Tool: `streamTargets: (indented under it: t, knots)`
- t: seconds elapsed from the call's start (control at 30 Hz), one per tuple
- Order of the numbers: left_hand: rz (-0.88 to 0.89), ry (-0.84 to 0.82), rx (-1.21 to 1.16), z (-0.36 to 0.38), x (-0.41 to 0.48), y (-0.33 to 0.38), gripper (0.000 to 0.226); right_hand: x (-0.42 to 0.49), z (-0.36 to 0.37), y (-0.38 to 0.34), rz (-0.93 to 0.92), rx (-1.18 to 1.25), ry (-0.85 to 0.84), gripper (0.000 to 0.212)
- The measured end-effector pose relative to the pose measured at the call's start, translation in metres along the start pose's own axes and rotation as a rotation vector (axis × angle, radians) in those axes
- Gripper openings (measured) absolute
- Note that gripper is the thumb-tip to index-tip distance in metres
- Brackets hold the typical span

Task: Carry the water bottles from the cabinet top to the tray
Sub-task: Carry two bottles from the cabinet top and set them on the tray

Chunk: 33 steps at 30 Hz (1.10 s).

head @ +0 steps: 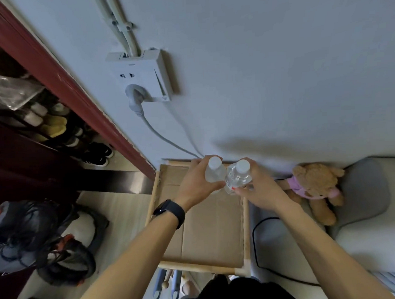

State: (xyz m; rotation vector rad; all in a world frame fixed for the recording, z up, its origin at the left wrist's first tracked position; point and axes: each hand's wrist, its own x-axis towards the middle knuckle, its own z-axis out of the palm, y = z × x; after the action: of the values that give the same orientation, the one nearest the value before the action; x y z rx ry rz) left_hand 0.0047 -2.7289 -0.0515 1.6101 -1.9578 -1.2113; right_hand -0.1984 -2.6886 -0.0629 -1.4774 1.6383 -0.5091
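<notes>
While the left hand (196, 185) grips one water bottle (214, 172) and the right hand (259, 189) grips the other bottle (237, 177) above the cabinet top (208, 234), their touching sides risk knocking either grasp loose.

2 clear glossy plastic bottles (236, 178), matt cardboard cabinet top (208, 229), pale wood frame (197, 268).

Left water bottle (213, 173): clear body, white cap. Right water bottle (237, 177): clear body, white cap, white label with red marking. Cabinet top (204, 229): plain brown cardboard, pale wood frame. Wristband (170, 211): black. Teddy bear (314, 187): tan fur, pink-lilac garment. Wall socket (142, 75): white; plug and cord grey. Door frame (62, 87): dark red. Wall: pale grey-white. Pillow (363, 188): grey.
</notes>
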Motion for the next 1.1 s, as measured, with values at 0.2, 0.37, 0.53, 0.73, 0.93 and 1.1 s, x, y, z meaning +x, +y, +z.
streamTargets:
  t: [0.2, 0.37, 0.53, 0.73, 0.93, 1.1]
  knots:
    - [0.081, -0.126, -0.027, -0.015, 0.015, 0.012, 0.049, -0.002, 0.008, 0.003, 0.054, 0.027, 0.094, 0.067]
    - [0.045, -0.226, -0.016, -0.028, 0.027, 0.015, 0.052, -0.004, 0.017, 0.001, 0.089, 0.006, 0.149, 0.074]
    - [0.015, -0.264, 0.005, -0.034, 0.03, 0.01, 0.062, 0.002, 0.019, -0.001, 0.079, -0.037, 0.151, 0.075]
    - [-0.021, -0.287, 0.039, -0.036, 0.029, 0.01, 0.071, 0.006, 0.025, 0.001, 0.055, -0.039, 0.164, 0.077]
    - [-0.014, -0.175, 0.048, -0.02, 0.028, 0.006, 0.066, 0.01, 0.024, 0.004, 0.048, -0.028, 0.153, 0.082]
    - [0.008, -0.162, 0.051, -0.013, 0.032, 0.009, 0.062, 0.011, 0.018, 0.008, 0.045, -0.024, 0.126, 0.082]
